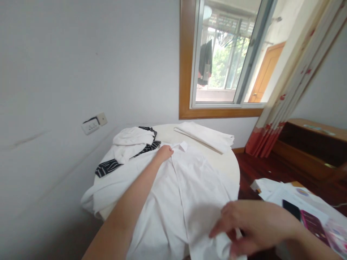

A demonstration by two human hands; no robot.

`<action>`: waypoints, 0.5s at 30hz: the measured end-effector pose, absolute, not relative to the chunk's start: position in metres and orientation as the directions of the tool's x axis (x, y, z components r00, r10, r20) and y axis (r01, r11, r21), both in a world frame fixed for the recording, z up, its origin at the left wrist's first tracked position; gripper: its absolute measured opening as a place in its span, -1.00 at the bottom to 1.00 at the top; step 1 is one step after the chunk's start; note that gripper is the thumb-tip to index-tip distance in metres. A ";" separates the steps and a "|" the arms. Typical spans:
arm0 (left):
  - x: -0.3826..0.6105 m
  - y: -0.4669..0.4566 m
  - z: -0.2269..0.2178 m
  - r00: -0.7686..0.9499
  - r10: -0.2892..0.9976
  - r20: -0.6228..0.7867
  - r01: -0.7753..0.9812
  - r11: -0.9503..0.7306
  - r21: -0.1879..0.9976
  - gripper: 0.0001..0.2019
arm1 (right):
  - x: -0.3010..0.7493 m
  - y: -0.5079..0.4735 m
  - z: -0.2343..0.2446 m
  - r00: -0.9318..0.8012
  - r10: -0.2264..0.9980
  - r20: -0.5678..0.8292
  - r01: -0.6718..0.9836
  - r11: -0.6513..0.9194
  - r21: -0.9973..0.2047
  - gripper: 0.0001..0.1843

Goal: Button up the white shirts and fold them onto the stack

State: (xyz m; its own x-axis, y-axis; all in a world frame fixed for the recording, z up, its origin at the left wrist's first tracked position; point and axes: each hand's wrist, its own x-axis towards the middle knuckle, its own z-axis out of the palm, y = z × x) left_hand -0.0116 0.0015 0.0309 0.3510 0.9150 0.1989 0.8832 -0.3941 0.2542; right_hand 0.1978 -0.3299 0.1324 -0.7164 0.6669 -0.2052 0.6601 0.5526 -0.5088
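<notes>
Lying across the round bench (232,164), the white shirt (195,177) has its collar (183,146) at the far end and its lower front toward you. Your left hand (164,152) pinches the cloth beside the collar; your right hand (238,222) is over the lower front, fingers and thumb apart, though whether they touch it I cannot tell. Left of the collar lies a bunched white garment with black patterned trim (132,138); a folded white cloth (207,135) rests opposite. Beyond are a wall socket (90,126) and a window (225,61); rightward, papers (282,195) lie near a pink-edged item (314,225).
</notes>
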 end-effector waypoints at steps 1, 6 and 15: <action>-0.014 0.000 0.035 0.361 0.913 0.192 0.884 -0.401 0.242 -0.83 | 0.203 -0.311 0.139 -0.714 0.678 -0.175 0.646 0.541 -0.539 -0.60; -0.025 -0.009 0.046 0.314 0.908 0.278 0.919 -0.364 0.152 -0.77 | 0.211 -0.169 0.126 -0.377 0.925 0.047 0.825 0.358 -0.436 -0.64; -0.062 -0.010 0.019 0.157 0.812 0.562 0.977 -0.211 0.033 -0.75 | 0.189 -0.024 0.034 0.188 0.969 0.158 0.970 -0.157 -0.187 -0.61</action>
State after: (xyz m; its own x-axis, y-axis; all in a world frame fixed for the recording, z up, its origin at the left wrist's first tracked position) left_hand -0.0622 -0.0102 0.0189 0.1565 0.8122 0.5621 0.9770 -0.2108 0.0325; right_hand 0.1886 -0.0242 0.0337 0.1879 0.9693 0.1585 0.9696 -0.1574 -0.1873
